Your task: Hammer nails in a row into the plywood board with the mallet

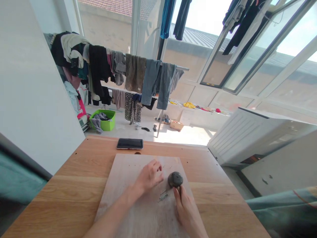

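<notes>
A rounded dark grey lump (175, 179), like clay with small pits on top, is at the right side of a pale wooden board (123, 185). My right hand (185, 205) has its thumb and forefinger closed at the lump's near edge; its other fingers are hidden. Left of that hand, several thin, metallic-looking pieces (163, 195) lie on the board, too small to identify. Over the board's middle, my left hand (150, 175) is curled with fingertips drawn together, a short way left of the lump. Whatever those fingertips may hold does not show.
A phone (130, 143) lies on the wooden table (74, 178) beyond the board. Small dark crumbs dot the board's far part. Past the table stand a loaded clothes rack (135, 72), a green basket (109, 124) with cloth and, at right, a white ribbed appliance (242, 132).
</notes>
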The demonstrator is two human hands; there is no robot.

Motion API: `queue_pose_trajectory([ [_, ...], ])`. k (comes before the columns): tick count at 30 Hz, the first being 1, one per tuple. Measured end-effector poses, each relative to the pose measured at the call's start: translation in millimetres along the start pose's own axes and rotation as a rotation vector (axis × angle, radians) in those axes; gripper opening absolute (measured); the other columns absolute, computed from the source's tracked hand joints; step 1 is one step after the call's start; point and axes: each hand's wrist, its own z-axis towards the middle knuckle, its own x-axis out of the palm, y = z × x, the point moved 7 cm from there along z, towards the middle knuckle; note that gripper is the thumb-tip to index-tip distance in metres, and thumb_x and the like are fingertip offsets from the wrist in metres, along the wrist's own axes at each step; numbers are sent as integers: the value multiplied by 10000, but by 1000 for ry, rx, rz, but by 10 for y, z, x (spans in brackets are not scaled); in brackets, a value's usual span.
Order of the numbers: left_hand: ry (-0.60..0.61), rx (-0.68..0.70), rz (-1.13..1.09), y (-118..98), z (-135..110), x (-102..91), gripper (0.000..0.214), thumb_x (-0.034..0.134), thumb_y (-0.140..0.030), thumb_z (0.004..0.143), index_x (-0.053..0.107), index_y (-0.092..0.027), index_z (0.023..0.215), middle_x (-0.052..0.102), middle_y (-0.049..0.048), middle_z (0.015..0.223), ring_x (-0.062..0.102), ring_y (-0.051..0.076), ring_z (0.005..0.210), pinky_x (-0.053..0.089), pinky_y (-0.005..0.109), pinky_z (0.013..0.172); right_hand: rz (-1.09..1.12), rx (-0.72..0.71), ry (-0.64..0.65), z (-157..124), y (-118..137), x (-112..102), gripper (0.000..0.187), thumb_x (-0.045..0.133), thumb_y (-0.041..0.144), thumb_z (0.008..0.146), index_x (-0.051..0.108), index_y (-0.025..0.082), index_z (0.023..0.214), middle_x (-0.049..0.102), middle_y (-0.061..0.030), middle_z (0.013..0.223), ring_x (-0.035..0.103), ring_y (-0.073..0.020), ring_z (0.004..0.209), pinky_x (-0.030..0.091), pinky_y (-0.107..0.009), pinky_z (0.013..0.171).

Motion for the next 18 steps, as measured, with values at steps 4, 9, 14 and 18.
queue_pose_trajectory([
  [4,347,72,227,-320,-132,179,149,649,-302,814,685,-181,893,711,95,926,680,256,858,517,324,739,9,-18,24,35,-32,17,434,334,458,985,676,207,1075,780,-132,923,749,-304,888,509,-330,690],
  [9,504,91,368,-535,-141,358,144,686,-198,750,765,-128,848,755,191,882,724,334,818,536,380,706,5,-16,-13,-4,-1,-8,401,332,435,987,661,209,1031,774,-119,847,749,-300,846,517,-334,698],
  [14,463,80,377,-482,-44,218,117,663,-168,756,768,-145,804,770,166,840,736,319,809,536,366,719,19,-3,18,-26,21,0,450,285,466,1005,635,195,1088,774,-134,903,746,-309,906,515,-338,733],
  [18,236,-84,248,-106,95,-288,248,536,-195,858,732,-159,1004,777,103,957,732,245,854,527,306,727,13,5,71,-12,3,22,498,258,494,1003,609,170,1144,767,-171,1007,731,-338,989,508,-355,772],
])
